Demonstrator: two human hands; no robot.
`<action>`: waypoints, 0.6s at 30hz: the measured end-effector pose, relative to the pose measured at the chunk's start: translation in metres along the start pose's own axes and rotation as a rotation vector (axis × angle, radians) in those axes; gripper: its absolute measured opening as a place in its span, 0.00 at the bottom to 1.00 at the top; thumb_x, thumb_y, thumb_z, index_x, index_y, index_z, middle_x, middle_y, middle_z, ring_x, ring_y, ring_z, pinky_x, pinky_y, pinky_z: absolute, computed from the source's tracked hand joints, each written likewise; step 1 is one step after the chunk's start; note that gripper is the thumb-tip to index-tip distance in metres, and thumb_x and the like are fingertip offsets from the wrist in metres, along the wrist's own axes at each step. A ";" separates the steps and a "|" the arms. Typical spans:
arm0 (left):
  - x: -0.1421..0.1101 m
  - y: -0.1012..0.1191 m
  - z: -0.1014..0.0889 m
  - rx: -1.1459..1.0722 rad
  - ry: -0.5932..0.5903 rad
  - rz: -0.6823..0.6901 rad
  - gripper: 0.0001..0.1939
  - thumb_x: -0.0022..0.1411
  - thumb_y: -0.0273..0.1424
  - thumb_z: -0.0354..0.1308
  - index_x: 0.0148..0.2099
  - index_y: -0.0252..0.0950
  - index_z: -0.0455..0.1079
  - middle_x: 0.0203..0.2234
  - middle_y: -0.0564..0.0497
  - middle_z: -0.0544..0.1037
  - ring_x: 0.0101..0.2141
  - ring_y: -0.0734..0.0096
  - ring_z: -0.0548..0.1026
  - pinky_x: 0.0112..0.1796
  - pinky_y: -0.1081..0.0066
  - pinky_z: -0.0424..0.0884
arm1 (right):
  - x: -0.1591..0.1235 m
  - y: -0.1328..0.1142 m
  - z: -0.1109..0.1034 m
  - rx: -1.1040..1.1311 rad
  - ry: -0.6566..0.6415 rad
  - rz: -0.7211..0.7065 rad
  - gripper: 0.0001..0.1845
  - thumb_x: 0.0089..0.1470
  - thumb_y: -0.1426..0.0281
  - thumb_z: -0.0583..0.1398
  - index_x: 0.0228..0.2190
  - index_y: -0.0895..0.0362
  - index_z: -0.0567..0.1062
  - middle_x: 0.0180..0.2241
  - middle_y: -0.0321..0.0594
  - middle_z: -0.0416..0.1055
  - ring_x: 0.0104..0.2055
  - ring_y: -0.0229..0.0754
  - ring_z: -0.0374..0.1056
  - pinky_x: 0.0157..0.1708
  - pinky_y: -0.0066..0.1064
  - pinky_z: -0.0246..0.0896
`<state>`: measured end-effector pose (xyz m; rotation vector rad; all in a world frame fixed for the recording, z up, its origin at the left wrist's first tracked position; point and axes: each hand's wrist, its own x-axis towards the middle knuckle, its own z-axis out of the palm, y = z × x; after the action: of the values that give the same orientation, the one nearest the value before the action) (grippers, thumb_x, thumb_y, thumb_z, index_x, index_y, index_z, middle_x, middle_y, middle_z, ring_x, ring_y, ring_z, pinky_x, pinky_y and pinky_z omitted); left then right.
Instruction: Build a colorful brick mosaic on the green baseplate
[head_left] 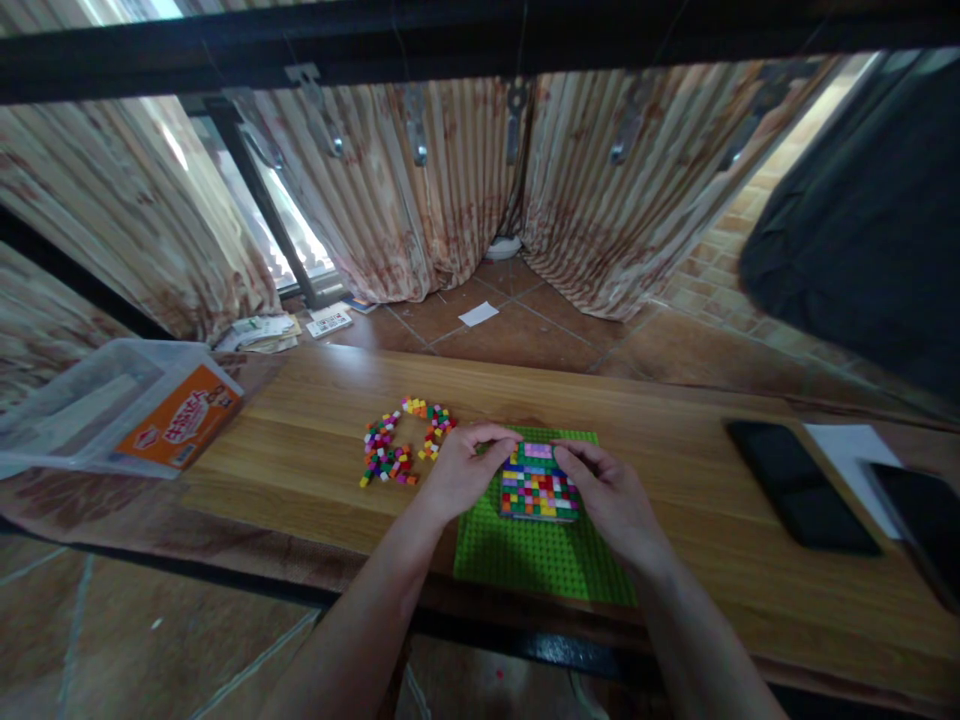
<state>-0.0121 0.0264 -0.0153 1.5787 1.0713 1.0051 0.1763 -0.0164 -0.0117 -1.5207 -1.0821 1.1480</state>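
Observation:
A multicoloured toy brick block (538, 490), built of many small pieces, stands on a green studded baseplate (517, 560). At its upper left corner, the fingertips of my left hand (469, 465) are closed on the block. My right hand (611, 490) grips the opposite upper corner with thumb and fingers pinched. Pink or lilac pieces show along the top between both hands. Some of the block's side edges are hidden behind my fingers. Left of the baseplate, loose small bricks (386, 450) lie scattered in a rough ring.
The wooden table (300, 470) carries a clear plastic bin (97, 375) with an orange label at the far left. A dark phone (799, 485), white paper (844, 450) and another dark device (919, 510) lie at the right. Curtains hang beyond the table.

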 end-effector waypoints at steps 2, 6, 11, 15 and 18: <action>0.001 -0.001 0.001 -0.053 -0.009 -0.042 0.10 0.62 0.34 0.61 0.39 0.37 0.82 0.35 0.48 0.84 0.36 0.66 0.79 0.40 0.67 0.75 | 0.000 -0.001 0.000 0.000 -0.006 0.007 0.32 0.44 0.42 0.66 0.37 0.56 0.83 0.38 0.45 0.82 0.39 0.50 0.75 0.40 0.39 0.69; 0.002 -0.003 0.002 -0.103 -0.013 -0.107 0.11 0.61 0.36 0.61 0.38 0.36 0.82 0.32 0.49 0.84 0.34 0.67 0.79 0.38 0.67 0.74 | 0.000 -0.001 0.001 -0.014 0.011 -0.015 0.32 0.43 0.41 0.66 0.36 0.56 0.83 0.37 0.45 0.82 0.39 0.50 0.76 0.40 0.39 0.70; 0.001 -0.001 0.006 -0.082 0.030 -0.117 0.12 0.62 0.37 0.60 0.37 0.35 0.82 0.32 0.49 0.84 0.33 0.67 0.79 0.37 0.67 0.74 | 0.001 0.001 0.001 -0.045 0.021 -0.021 0.32 0.44 0.41 0.65 0.36 0.55 0.83 0.38 0.45 0.82 0.40 0.52 0.76 0.39 0.40 0.70; 0.001 0.000 0.007 -0.051 0.049 -0.113 0.12 0.62 0.36 0.60 0.37 0.36 0.82 0.31 0.49 0.84 0.33 0.67 0.79 0.36 0.68 0.74 | 0.001 0.003 0.000 -0.040 0.027 -0.015 0.31 0.44 0.42 0.65 0.35 0.55 0.83 0.38 0.45 0.82 0.40 0.52 0.75 0.41 0.40 0.70; 0.000 0.000 0.008 -0.024 0.049 -0.098 0.12 0.62 0.36 0.59 0.37 0.36 0.82 0.31 0.50 0.84 0.33 0.66 0.79 0.36 0.68 0.74 | 0.001 0.003 0.001 -0.023 0.021 0.004 0.31 0.44 0.42 0.66 0.36 0.55 0.83 0.38 0.45 0.82 0.41 0.52 0.75 0.42 0.41 0.69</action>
<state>-0.0044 0.0245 -0.0168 1.4748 1.1549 0.9912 0.1764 -0.0159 -0.0150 -1.5498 -1.0815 1.1230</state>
